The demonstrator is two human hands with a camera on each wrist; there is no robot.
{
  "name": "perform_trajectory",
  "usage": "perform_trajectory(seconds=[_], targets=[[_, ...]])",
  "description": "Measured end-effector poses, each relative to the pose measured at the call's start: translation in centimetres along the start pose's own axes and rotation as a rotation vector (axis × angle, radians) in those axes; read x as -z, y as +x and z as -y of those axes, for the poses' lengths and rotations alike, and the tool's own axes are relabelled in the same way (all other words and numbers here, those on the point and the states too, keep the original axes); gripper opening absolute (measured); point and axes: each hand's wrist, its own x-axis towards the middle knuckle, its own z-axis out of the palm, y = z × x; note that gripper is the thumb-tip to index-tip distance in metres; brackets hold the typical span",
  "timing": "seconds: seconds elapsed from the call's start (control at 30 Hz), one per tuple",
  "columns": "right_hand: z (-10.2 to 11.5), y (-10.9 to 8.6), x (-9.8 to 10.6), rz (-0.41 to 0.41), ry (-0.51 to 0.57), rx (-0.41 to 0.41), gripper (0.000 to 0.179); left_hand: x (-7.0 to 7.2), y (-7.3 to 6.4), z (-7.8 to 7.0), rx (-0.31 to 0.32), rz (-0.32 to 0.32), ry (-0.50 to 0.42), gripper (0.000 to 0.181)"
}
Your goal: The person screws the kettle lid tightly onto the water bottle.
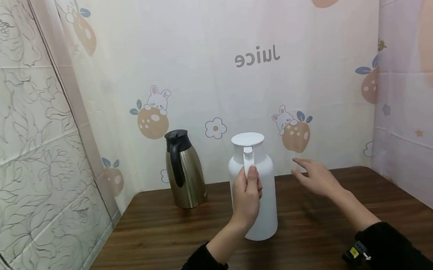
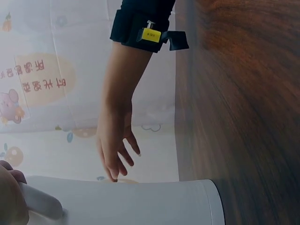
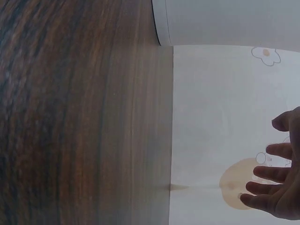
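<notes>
A white jug (image 1: 266, 200) with a flat round lid stands upright in the middle of the head view, its handle facing me. My left hand (image 1: 247, 194) grips that handle, thumb lying along its top. In the left wrist view, part of the left hand (image 2: 10, 194) shows at the handle (image 2: 42, 201), and the jug's lower body (image 2: 140, 201) fills the bottom. To the jug's right, my right hand (image 1: 317, 177) hovers above the table with fingers spread and nothing in them. The right wrist view shows the fingers of this right hand (image 3: 276, 173) apart from the jug (image 3: 234, 23).
A gold-brown metal thermos jug (image 1: 186, 174) with a black lid and handle stands at the back left of the dark wooden table (image 1: 154, 258). Printed curtains (image 1: 189, 35) hang behind the table and along its right side. A flower-patterned panel (image 1: 19, 130) borders the left.
</notes>
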Motion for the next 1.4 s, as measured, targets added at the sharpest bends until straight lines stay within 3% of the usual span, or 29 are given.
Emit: perform_trajectory(seconds=[0.4,0.8,0.97,1.1,1.27,1.4], targets=[[-0.1,0.0,-0.2,0.041,0.000,0.008,0.058,1.0,1.6,0.9,0.035,-0.137,0.026,0.044],[-0.3,-0.2,0.2,0.043,0.021,-0.017,0.058,1.0,3.0,1.6,0.027,-0.188,0.035,0.045],[-0.1,0.1,0.4,0.050,0.035,-0.018,0.059,2.4,4.9,0.9,0.075,-0.243,-0.091,0.044],[0.0,0.2,0.5,0.054,0.029,-0.029,0.059,4.0,6.7,0.6,0.099,-0.270,-0.138,0.043],[0.0,0.5,0.5,0.045,0.017,-0.025,0.059,5.8,8.3,1.0,0.078,-0.285,-0.135,0.043],[0.0,0.5,0.2,0.043,0.003,-0.029,0.060,6.9,9.1,2.3,0.063,-0.278,-0.098,0.044]])
